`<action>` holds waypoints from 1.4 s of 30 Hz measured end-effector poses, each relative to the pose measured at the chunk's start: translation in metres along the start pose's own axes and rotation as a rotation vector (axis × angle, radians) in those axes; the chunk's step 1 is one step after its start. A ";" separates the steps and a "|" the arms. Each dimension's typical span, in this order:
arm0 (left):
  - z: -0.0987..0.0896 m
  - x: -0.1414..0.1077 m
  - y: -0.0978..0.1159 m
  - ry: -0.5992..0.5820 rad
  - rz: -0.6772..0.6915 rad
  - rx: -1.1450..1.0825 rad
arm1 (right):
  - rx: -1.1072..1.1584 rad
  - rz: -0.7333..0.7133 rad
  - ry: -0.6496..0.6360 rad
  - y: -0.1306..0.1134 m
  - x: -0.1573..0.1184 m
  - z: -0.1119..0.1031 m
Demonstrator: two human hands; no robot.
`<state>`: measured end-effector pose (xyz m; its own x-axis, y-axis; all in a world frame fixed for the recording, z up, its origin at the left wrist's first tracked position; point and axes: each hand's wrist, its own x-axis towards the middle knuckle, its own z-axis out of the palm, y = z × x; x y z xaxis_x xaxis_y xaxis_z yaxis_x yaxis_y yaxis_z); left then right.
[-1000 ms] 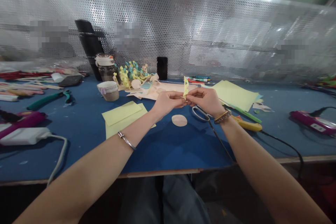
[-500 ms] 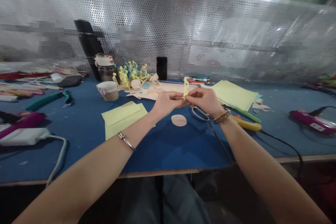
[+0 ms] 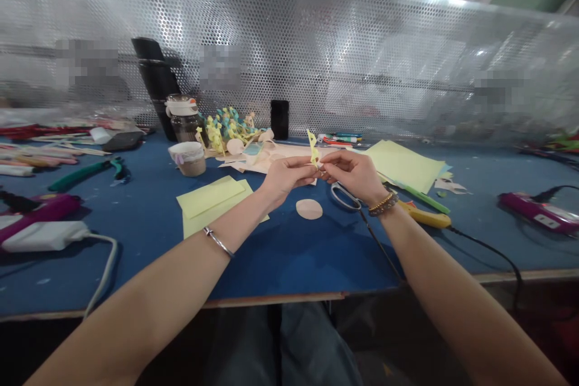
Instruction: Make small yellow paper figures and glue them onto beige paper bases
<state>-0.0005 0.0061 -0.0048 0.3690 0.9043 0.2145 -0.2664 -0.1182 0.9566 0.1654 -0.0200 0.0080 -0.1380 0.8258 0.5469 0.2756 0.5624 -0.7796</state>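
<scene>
**Left hand [image 3: 287,180] and right hand [image 3: 351,176] pinch yellow paper cutout [image 3: 312,148]**

Both hands hold it narrowly at their fingertips, above the blue tabletop [image 3: 289,259]. At eleven o'clock, a paper cup [image 3: 187,160] with hidden contents stands near a clear lidded bottle [image 3: 183,123] holding something dark.

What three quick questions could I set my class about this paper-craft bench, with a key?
1. True or false: the left hand has a metal bangle at its wrist.
2. Which lies nearest the right hand? A: scissors; B: green-handled pliers; C: black phone.
3. Fill the gap: both hands pinch a small cut piece of ____ paper.

Key: 1 true; 2 A; 3 yellow.
</scene>
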 end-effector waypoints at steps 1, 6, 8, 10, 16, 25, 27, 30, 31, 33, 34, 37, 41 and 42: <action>0.000 0.000 0.000 -0.002 -0.001 -0.007 | -0.011 -0.017 0.005 0.000 0.000 0.000; 0.000 -0.001 0.000 -0.009 -0.005 -0.016 | -0.038 -0.034 -0.001 0.003 0.000 0.001; 0.000 -0.001 0.000 -0.016 0.001 -0.011 | -0.043 -0.032 -0.010 0.004 0.000 0.001; 0.000 -0.001 0.000 -0.020 0.011 -0.003 | -0.045 -0.032 -0.016 0.005 0.000 0.001; 0.001 -0.002 0.001 0.013 0.019 0.020 | -0.096 -0.074 0.005 0.008 0.000 0.001; 0.005 -0.004 0.003 0.073 -0.001 0.034 | -0.246 -0.190 0.031 0.011 -0.001 0.002; 0.005 -0.003 0.003 0.071 -0.001 0.028 | -0.270 -0.206 0.038 0.010 -0.001 0.003; 0.004 -0.003 0.003 0.073 0.002 0.019 | -0.191 -0.142 0.046 0.007 -0.001 0.003; 0.004 -0.002 0.003 0.078 0.001 0.019 | -0.135 -0.100 0.053 0.006 -0.001 0.002; 0.004 -0.002 0.003 0.079 -0.005 0.028 | -0.016 -0.010 0.070 0.005 0.001 0.001; 0.004 -0.003 0.004 0.072 -0.005 0.036 | 0.030 0.033 0.073 0.004 0.001 -0.001; 0.005 -0.004 0.004 0.027 0.016 0.059 | 0.115 0.155 0.037 0.004 0.003 -0.004; 0.006 -0.007 0.005 -0.017 0.026 0.076 | 0.177 0.251 -0.043 0.004 0.003 -0.006; 0.007 -0.007 0.006 -0.027 0.022 0.081 | 0.190 0.258 -0.051 0.003 0.003 -0.006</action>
<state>0.0012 -0.0040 0.0003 0.3881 0.8898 0.2402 -0.2027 -0.1718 0.9641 0.1718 -0.0159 0.0087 -0.1358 0.9404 0.3116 0.1255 0.3283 -0.9362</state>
